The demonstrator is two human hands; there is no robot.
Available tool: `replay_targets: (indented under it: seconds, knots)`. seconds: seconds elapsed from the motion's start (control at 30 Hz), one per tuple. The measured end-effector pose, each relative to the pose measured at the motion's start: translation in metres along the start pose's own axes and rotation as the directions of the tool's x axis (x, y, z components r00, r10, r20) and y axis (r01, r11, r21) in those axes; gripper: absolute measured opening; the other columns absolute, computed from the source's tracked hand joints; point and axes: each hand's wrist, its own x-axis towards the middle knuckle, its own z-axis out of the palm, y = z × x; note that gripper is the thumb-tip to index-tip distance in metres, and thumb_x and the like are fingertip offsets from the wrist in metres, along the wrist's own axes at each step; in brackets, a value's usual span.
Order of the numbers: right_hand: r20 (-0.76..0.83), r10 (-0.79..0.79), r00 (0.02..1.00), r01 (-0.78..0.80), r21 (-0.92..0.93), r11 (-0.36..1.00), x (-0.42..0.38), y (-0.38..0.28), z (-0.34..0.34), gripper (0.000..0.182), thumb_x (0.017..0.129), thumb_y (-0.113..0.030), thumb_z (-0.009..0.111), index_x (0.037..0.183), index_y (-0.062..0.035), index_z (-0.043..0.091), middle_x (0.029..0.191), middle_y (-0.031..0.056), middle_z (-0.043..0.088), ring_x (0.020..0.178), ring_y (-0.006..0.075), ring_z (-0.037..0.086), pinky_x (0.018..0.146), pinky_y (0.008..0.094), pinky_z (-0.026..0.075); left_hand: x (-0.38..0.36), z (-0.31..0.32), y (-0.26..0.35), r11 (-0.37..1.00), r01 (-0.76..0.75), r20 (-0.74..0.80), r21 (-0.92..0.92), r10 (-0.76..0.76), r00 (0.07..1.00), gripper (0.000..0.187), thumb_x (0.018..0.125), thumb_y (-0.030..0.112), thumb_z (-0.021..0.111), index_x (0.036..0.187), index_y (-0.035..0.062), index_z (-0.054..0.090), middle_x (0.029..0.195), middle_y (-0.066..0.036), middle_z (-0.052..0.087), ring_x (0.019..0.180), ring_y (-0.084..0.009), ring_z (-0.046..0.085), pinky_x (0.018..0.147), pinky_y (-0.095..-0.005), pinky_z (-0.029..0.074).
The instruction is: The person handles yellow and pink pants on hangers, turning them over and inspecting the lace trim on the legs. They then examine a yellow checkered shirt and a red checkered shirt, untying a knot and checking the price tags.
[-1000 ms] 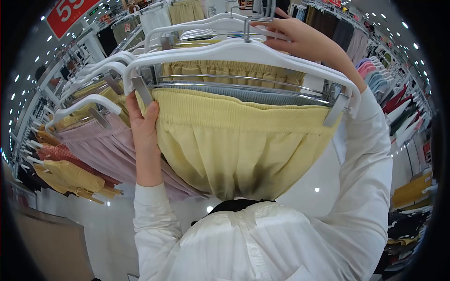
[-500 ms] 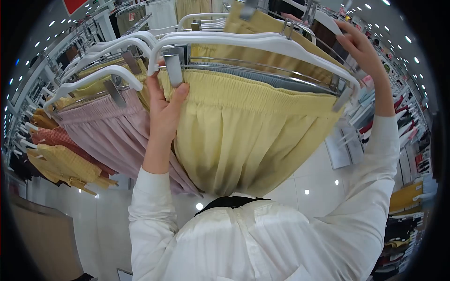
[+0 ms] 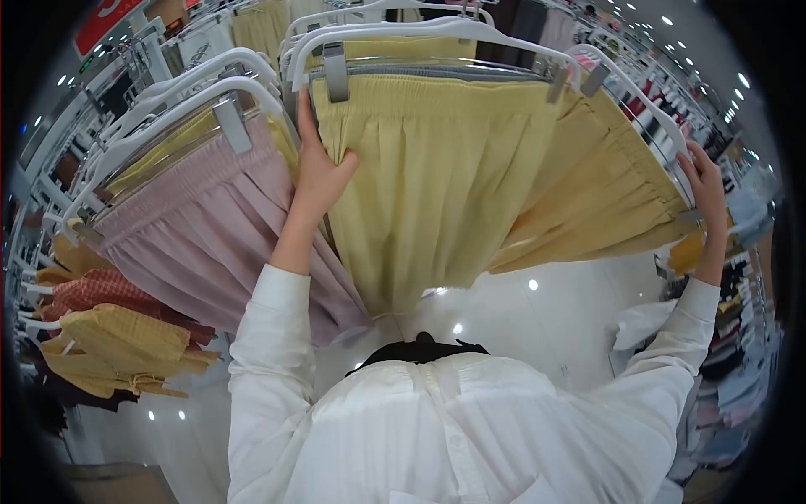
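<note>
My left hand [image 3: 323, 172] is closed on the left edge of pale yellow elastic-waist pants [image 3: 428, 160], its thumb in front and its fingers partly hidden behind the cloth. A white hanger [image 3: 437, 30] with metal clips holds these pants by the waistband; a grey garment [image 3: 420, 73] shows just behind. My right hand [image 3: 705, 181], out at the right, grips the end of another white hanger [image 3: 651, 102]. Mustard pants [image 3: 600, 176] hang slanted from that hanger, partly covered by the pale yellow pair. Pink elastic-waist pants [image 3: 193, 210] hang left of my left hand.
More white hangers [image 3: 189, 80] crowd the rail at the left. Below them hang a yellow checked garment [image 3: 126, 340] and a red checked one [image 3: 96, 294]. Clothes racks [image 3: 730, 361] line the right side. Glossy tiled floor [image 3: 504, 323] shows beneath the pants.
My right hand has come down and outward to the right, bringing the mustard pants from behind the pale yellow pair out to its right side. My left hand stays at the pale yellow pants' edge.
</note>
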Motion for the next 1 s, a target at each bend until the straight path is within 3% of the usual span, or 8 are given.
replay_targets:
  seconds: [0.27, 0.3, 0.37, 0.47, 0.67, 0.8, 0.87, 1.0]
  knots:
    - [-0.125, 0.084, 0.989, -0.112, -0.238, 0.965, -0.129, -0.073, -0.091, 0.022, 0.086, -0.02, 0.05, 0.101, -0.004, 0.052, 0.062, 0.0125, 0.047, 0.052, 0.017, 0.044, 0.052, 0.028, 0.036, -0.071, 0.002, -0.046, 0.847, 0.529, 0.297, 0.048, -0.518, 0.802, 0.067, 0.069, 0.005, 0.054, 0.129, 0.0036, 0.025, 0.117, -0.021, 0.043, 0.107, -0.0359, 0.044, 0.09, -0.0369, 0.037]
    - [-0.175, 0.045, 0.983, -0.091, -0.266, 0.96, -0.14, -0.083, -0.098, 0.022, 0.086, -0.02, 0.05, 0.101, -0.0046, 0.052, 0.066, 0.0144, 0.052, 0.054, 0.0207, 0.05, 0.055, 0.0285, 0.039, -0.077, 0.002, -0.037, 0.85, 0.524, 0.308, 0.044, -0.511, 0.803, 0.067, 0.069, 0.005, 0.054, 0.129, 0.0036, 0.025, 0.117, -0.021, 0.043, 0.107, -0.0359, 0.044, 0.09, -0.0369, 0.037]
    - [-0.167, 0.036, 0.985, -0.092, -0.34, 0.936, -0.153, -0.105, -0.116, 0.022, 0.087, -0.02, 0.049, 0.103, -0.0043, 0.051, 0.072, 0.0158, 0.054, 0.057, 0.0228, 0.052, 0.057, 0.0289, 0.04, -0.085, 0.006, -0.019, 0.98, 0.122, -0.051, 0.159, -0.115, 0.992, 0.066, 0.071, 0.007, 0.056, 0.129, 0.0017, 0.025, 0.122, -0.02, 0.038, 0.115, -0.0343, 0.036, 0.095, -0.0383, 0.031]
    - [-0.184, -0.05, 0.982, -0.037, -0.441, 0.897, -0.154, -0.14, -0.129, 0.022, 0.087, -0.019, 0.049, 0.104, -0.0056, 0.051, 0.075, 0.0171, 0.057, 0.062, 0.0268, 0.056, 0.058, 0.0307, 0.042, -0.079, -0.009, 0.042, 1.0, -0.012, -0.001, 0.013, 0.012, 1.0, 0.072, 0.072, 0.015, 0.06, 0.131, 0.0012, 0.022, 0.128, -0.018, 0.032, 0.12, -0.0318, 0.03, 0.099, -0.039, 0.024]
    - [-0.286, -0.311, 0.906, 0.156, -0.458, 0.875, -0.116, -0.193, -0.105, 0.021, 0.085, -0.02, 0.052, 0.102, -0.009, 0.052, 0.071, 0.0131, 0.058, 0.06, 0.0269, 0.058, 0.053, 0.0322, 0.043, -0.085, -0.033, 0.099, 0.852, 0.135, 0.3, -0.506, 0.027, 0.954, 0.085, 0.068, 0.032, 0.068, 0.133, 0.0046, 0.021, 0.125, -0.015, 0.039, 0.12, -0.0267, 0.033, 0.101, -0.0372, 0.021]
    - [-0.29, -0.491, 0.821, 0.382, -0.359, 0.851, -0.083, -0.223, -0.067, 0.016, 0.084, -0.021, 0.053, 0.096, -0.0102, 0.052, 0.067, 0.0105, 0.057, 0.057, 0.027, 0.056, 0.049, 0.0336, 0.042, -0.108, -0.046, 0.116, 0.764, 0.257, 0.403, -0.592, 0.003, 0.915, 0.082, 0.07, 0.025, 0.068, 0.134, 0.0063, 0.02, 0.122, -0.012, 0.043, 0.114, -0.0217, 0.041, 0.096, -0.0353, 0.03]
    - [-0.297, -0.519, 0.802, 0.43, -0.317, 0.846, -0.075, -0.242, -0.051, 0.016, 0.083, -0.022, 0.053, 0.094, -0.0104, 0.052, 0.066, 0.0104, 0.056, 0.056, 0.0274, 0.055, 0.048, 0.0343, 0.041, -0.121, -0.056, 0.132, 0.563, 0.579, 0.592, -0.589, -0.187, 0.784, 0.072, 0.075, 0.015, 0.064, 0.133, 0.0058, 0.023, 0.119, -0.009, 0.045, 0.107, -0.0149, 0.045, 0.087, -0.03, 0.038]
    - [-0.27, -0.543, 0.795, 0.508, -0.191, 0.84, -0.062, -0.25, -0.028, 0.015, 0.084, -0.023, 0.052, 0.093, -0.011, 0.051, 0.064, 0.0105, 0.055, 0.055, 0.0287, 0.054, 0.047, 0.0353, 0.04, -0.141, -0.076, 0.159, 0.573, 0.517, 0.355, -0.636, -0.378, 0.855, 0.059, 0.078, 0.006, 0.058, 0.13, 0.0043, 0.028, 0.116, -0.006, 0.047, 0.101, -0.0099, 0.046, 0.081, -0.0249, 0.041]
